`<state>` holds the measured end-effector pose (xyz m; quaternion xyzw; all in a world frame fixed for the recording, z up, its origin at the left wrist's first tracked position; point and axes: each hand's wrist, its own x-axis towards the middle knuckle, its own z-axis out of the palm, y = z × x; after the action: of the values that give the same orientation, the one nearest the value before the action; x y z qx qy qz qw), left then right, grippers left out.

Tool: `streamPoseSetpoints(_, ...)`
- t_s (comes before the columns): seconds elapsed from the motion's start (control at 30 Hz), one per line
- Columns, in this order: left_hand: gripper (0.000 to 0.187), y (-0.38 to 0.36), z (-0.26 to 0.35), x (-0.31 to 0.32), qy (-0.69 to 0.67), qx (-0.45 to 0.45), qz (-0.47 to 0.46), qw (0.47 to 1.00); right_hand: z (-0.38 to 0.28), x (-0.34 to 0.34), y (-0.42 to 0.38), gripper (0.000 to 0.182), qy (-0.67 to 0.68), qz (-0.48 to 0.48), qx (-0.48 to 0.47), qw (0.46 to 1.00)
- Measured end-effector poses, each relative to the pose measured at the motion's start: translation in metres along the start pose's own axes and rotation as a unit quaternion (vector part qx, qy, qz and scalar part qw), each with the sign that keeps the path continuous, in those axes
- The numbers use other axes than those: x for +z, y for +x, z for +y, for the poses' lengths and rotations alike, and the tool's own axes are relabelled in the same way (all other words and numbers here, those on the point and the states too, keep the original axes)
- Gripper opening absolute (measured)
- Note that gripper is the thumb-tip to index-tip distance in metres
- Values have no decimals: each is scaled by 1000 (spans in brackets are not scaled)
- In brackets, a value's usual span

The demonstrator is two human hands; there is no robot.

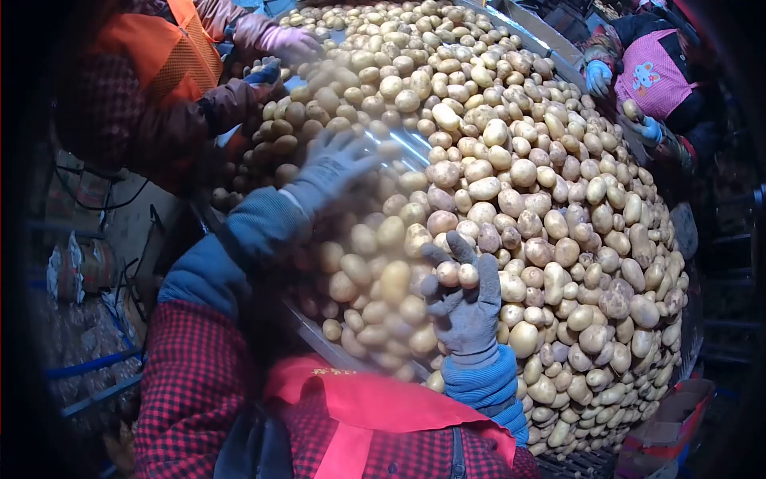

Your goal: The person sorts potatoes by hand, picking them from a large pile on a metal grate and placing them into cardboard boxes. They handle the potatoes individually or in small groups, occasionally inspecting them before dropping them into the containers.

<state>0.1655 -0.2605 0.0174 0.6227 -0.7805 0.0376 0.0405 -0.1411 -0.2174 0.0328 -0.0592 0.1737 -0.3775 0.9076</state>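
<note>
My left hand (335,166), in a grey work glove, reaches over the heap of potatoes (523,172) with its fingers spread and nothing visible in it. Just beyond its fingertips a shiny, reflective strip (405,149) shows among the potatoes. My right hand (469,323), in a matching glove, is turned palm up above the heap. Its fingers curl around two small potatoes (457,275). Blurred, larger potatoes (394,281) lie between my two hands.
At the upper left, a person in an orange vest (171,56) works with gloved hands at the heap. Another person in a pink checked apron (653,73) holds a potato at the upper right. A red cardboard box (666,419) stands lower right. The table's metal edge (323,339) curves before me.
</note>
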Motion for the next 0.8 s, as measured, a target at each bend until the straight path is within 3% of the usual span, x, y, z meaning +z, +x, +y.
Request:
streamPoseSetpoints(0.03, 63, 0, -14, 4, 14, -25, -59, 998, 0, 0, -1, 54, -5, -5, 3, 1000)
streamPoseSetpoints(0.17, 58, 4, -51, 25, 33, 33, -22, 999, -2, 5, -3, 54, -36, -11, 6, 999)
streamPoseSetpoints(0.3, 54, 15, -68, 41, 45, 19, -16, 999, 0, -1, -3, 52, -111, -10, -23, 993)
streamPoseSetpoints(0.4, 52, 34, -78, 46, 73, -31, -10, 997, -3, 1, -2, 50, -88, -26, 1, 996)
streamPoseSetpoints(0.47, 52, 51, -82, 31, 94, -73, -54, 991, 1, 7, -6, 51, -198, -23, -63, 978)
streamPoseSetpoints(0.57, 49, 56, -106, 43, 103, -87, -2, 991, -2, 7, -2, 55, -80, -1, 2, 997)
streamPoseSetpoints(0.63, 47, 57, -106, 46, 135, -78, 27, 987, -1, 5, 1, 58, -10, -40, 10, 999)
streamPoseSetpoints(0.77, 45, 58, -59, 29, 38, -50, -20, 998, 0, 0, -1, 63, -177, -7, -19, 984)
streamPoseSetpoints(0.8, 46, 56, -51, 33, -10, -20, -90, 996, 0, 3, -2, 64, -230, -19, -37, 972)
